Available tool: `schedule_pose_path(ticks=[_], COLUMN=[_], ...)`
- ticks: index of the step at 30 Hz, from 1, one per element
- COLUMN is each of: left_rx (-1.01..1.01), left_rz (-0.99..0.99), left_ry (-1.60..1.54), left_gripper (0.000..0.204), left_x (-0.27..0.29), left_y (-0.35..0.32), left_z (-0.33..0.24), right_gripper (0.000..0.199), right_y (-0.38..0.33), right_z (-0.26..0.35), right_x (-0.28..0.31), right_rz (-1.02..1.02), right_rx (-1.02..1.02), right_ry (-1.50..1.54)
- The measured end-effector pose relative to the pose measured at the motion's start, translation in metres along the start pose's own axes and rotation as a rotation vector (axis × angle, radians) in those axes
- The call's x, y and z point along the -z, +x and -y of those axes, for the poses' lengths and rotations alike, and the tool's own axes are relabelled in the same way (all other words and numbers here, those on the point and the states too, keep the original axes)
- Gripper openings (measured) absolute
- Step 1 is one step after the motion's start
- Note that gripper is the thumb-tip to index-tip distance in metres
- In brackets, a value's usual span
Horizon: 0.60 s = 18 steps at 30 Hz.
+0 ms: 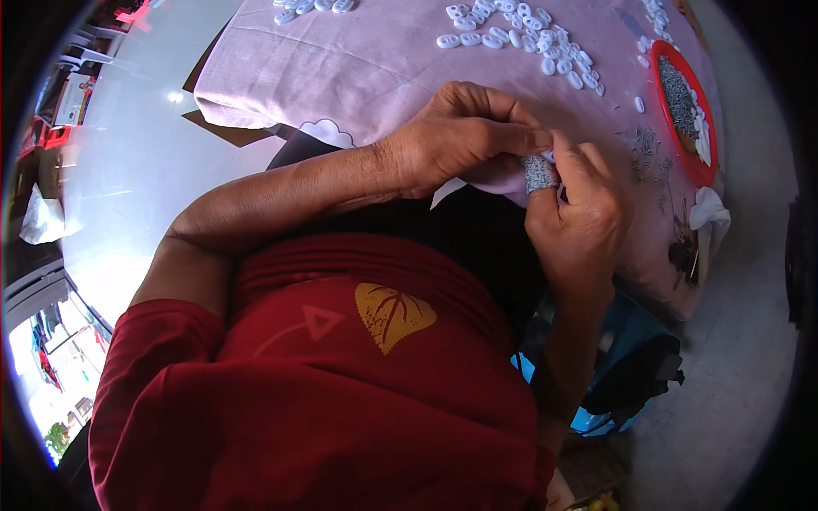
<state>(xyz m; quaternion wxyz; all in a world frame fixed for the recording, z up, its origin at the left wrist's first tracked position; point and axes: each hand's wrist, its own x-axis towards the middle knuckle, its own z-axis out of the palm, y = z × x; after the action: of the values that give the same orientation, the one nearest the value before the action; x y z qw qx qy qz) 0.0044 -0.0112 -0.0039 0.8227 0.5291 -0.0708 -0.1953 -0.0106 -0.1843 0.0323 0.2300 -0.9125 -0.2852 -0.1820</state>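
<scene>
My left hand (pixel 464 136) and my right hand (pixel 586 204) meet at the near edge of the cloth-covered table. Their thumbs and fingertips pinch together around a small white piece (pixel 548 156), mostly hidden by the fingers. A grey speckled wrap (pixel 539 174) covers my right thumb. Beyond the hands lies a loose spread of small white oval plastic pieces (pixel 545 43), some showing holes. To the right of my right hand, several loose metal screws or nails (pixel 649 149) are scattered on the cloth; their exact kind is too small to tell.
A red oval tray (pixel 704 173) at the table's right side holds many small metal fasteners and some white pieces. A white crumpled cloth (pixel 709 213) hangs near the right edge, beside dark thin tools (pixel 682 251). The pink tablecloth (pixel 358 77) drapes over the edge.
</scene>
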Motion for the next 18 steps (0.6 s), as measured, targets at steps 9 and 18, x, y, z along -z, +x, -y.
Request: schedule_pose_path(ticks=[9, 18], left_rx=[0.1, 0.076], left_rz=[-0.013, 0.029], left_ry=[-0.044, -0.006], left_gripper=[0.019, 0.017], left_x=[0.0028, 0.0046], left_y=[0.0011, 0.0005], left_z=[-0.0017, -0.0016], right_gripper=[0.041, 0.033], right_y=[-0.005, -0.0086], right_z=[0.0018, -0.0046], right_x=[0.006, -0.0006], right_rz=[-0.086, -0.139], right_rx=[-0.051, 0.038], right_ry=[0.048, 0.064])
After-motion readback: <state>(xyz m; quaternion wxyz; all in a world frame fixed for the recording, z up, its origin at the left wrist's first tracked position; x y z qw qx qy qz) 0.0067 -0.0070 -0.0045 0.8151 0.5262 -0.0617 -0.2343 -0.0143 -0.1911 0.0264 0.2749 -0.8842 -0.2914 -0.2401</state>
